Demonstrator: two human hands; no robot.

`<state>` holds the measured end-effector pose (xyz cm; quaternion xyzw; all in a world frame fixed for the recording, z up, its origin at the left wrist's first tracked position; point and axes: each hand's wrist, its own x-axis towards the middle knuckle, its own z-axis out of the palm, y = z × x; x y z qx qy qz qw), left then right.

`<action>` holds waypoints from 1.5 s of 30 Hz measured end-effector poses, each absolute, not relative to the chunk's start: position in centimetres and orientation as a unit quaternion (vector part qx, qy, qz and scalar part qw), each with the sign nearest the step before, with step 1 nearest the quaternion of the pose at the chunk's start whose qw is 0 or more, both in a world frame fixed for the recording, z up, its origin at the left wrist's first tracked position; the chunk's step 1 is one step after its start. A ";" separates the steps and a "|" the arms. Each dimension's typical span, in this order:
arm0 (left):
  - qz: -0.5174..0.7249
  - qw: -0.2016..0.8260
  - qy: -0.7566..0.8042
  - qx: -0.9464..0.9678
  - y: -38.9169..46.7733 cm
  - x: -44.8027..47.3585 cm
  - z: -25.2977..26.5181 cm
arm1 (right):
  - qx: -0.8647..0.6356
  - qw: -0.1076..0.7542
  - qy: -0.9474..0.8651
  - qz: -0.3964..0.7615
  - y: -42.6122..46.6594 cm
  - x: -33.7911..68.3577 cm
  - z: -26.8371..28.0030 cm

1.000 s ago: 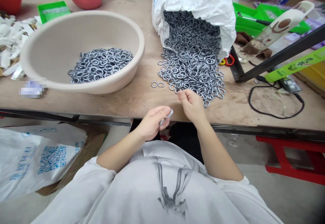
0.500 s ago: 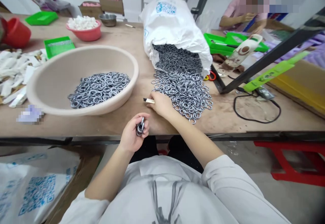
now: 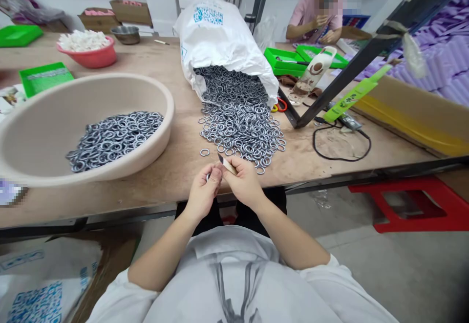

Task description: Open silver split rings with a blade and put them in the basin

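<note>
My left hand (image 3: pixel 202 191) is closed around grey rings, mostly hidden by the fingers; a bit of one ring (image 3: pixel 208 177) shows. Close against it, my right hand (image 3: pixel 247 183) grips a small knife (image 3: pixel 229 167) with a pale handle and a dark tip pointing up and left. The fingertips of both hands nearly meet at the table's front edge. Just beyond them, a pile of grey rings (image 3: pixel 244 130) spills out of a white sack (image 3: pixel 227 42), and one loose ring (image 3: pixel 204 152) lies apart. At left, a large beige basin (image 3: pixel 169 118) holds more grey rings (image 3: pixel 117 137).
Behind the basin are a green tray (image 3: pixel 47 79) and a red bowl (image 3: pixel 88 59) of white pieces. A black metal post (image 3: pixel 330 96), a bottle (image 3: pixel 315 71) and a looped cable (image 3: pixel 342 159) are at right. Another person (image 3: pixel 311 20) sits across the table.
My right hand has drawn back from the pile to meet my left hand, turning the knife tip upward. My left hand has closed further over its rings. The view has shifted right.
</note>
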<state>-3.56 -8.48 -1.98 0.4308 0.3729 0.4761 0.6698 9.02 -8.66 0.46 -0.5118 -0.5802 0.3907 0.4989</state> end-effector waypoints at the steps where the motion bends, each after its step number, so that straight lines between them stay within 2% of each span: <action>1: 0.480 0.662 0.374 0.438 -8.5 -3.5 -2.1 | -0.512 0.503 -0.575 0.394 -8.8 9.1 0.4; 4: 0.490 0.647 0.377 0.447 -8.4 -3.4 -2.1 | -0.497 0.512 -0.582 0.390 -9.2 9.3 0.4; 8: 0.512 0.645 0.381 0.421 -8.7 -3.1 -1.8 | -0.470 0.530 -0.635 0.307 -9.7 9.4 0.1; 14: 0.496 0.714 0.356 0.343 -9.1 -2.4 -0.6 | -0.475 0.524 -0.561 0.431 -8.8 9.8 -0.9; 18: 0.489 0.739 0.346 0.310 -8.9 -2.6 -0.2 | -0.494 0.520 -0.595 0.363 -9.1 10.7 -0.8; 24: 0.493 0.738 0.343 0.308 -9.0 -2.8 -0.8 | -0.495 0.416 -0.717 0.260 -10.3 11.0 -0.1; 27: 0.491 0.746 0.332 0.304 -9.0 -2.8 -0.9 | -0.507 0.387 -0.727 0.253 -10.5 10.9 -0.1; 32: 0.474 0.760 0.317 0.311 -8.7 -3.4 -0.9 | -0.502 0.374 -0.733 0.265 -10.3 10.6 -0.2; 37: 0.471 0.751 0.301 0.352 -9.5 -4.5 -1.0 | -0.562 0.395 -0.696 0.209 -7.6 11.1 -0.4; 39: 0.469 0.750 0.292 0.364 -10.0 -5.0 -0.9 | -0.570 0.426 -0.664 0.228 -6.8 11.0 -0.4; 41: 0.485 0.741 0.306 0.349 -10.1 -5.4 -1.0 | -0.530 0.448 -0.657 0.294 -6.8 10.3 -0.4; 45: 0.515 0.717 0.342 0.324 -9.6 -6.0 -1.3 | -0.443 0.429 -0.666 0.420 -7.0 8.3 -0.3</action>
